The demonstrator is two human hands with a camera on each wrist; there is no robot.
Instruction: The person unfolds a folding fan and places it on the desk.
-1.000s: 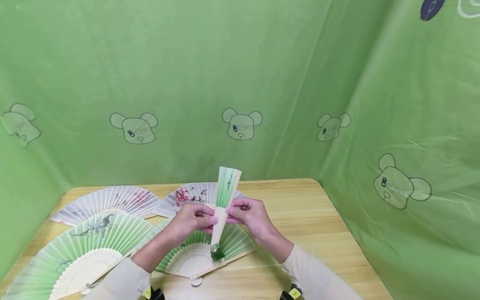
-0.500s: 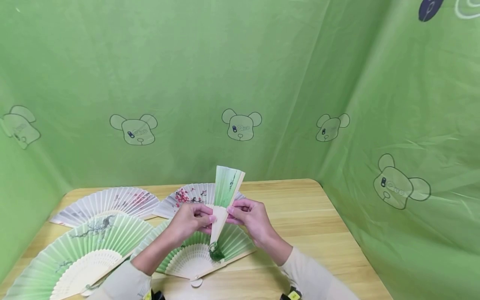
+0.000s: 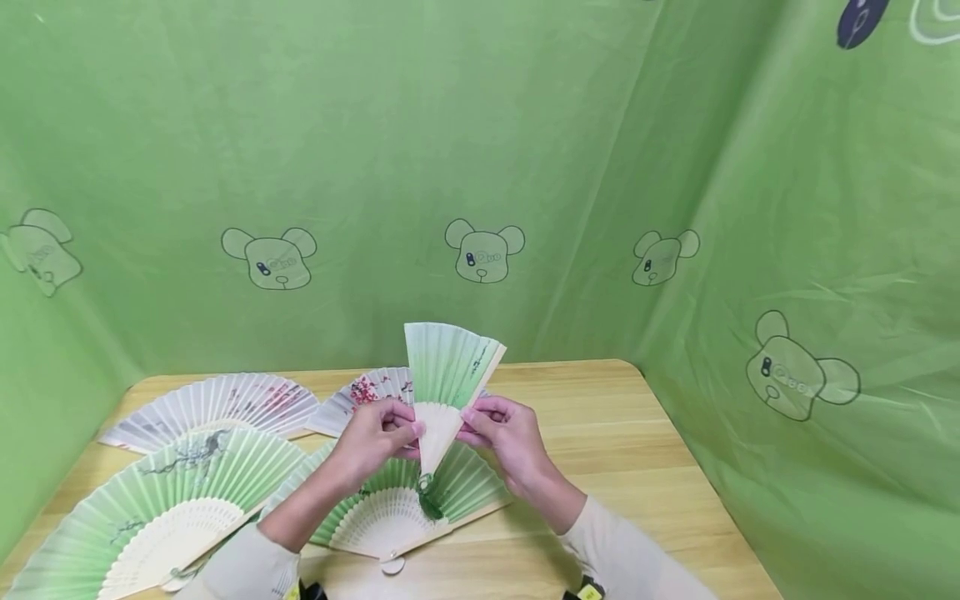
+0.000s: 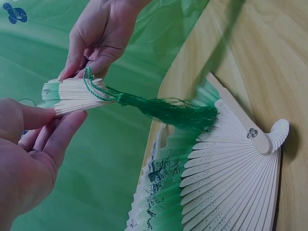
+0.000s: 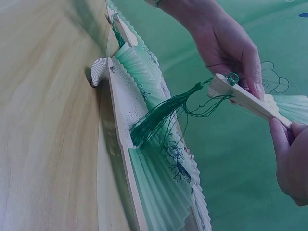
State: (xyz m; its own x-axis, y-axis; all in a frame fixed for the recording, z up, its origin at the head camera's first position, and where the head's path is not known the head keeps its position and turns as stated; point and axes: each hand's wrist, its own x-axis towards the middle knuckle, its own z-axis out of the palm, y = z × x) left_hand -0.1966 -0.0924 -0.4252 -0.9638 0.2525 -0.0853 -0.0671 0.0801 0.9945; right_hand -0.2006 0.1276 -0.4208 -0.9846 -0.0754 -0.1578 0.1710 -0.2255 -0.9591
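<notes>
A green folding fan (image 3: 447, 367) with pale ribs is held up over the table, partly spread into a narrow wedge. My left hand (image 3: 375, 437) pinches its left edge between thumb and fingers. On the opposite edge, my right hand (image 3: 506, 433) pinches the outer rib. From the fan's pivot end hangs a dark green tassel (image 4: 168, 111), also visible in the right wrist view. Directly below, a spread green fan (image 3: 390, 517) lies on the table, partly covered by the hands and the held fan.
A larger spread green fan (image 3: 172, 492) lies at the left. Behind it sits a grey-white fan (image 3: 217, 404) with pink blossoms, and beside that another blossom fan (image 3: 367, 390), partly hidden. The wooden table (image 3: 622, 467) meets green curtains (image 3: 375, 125) at its back and sides.
The held fan has spread from a narrow strip to a wider wedge. Its left edge and my left hand have shifted left, while my right hand has stayed nearly in place.
</notes>
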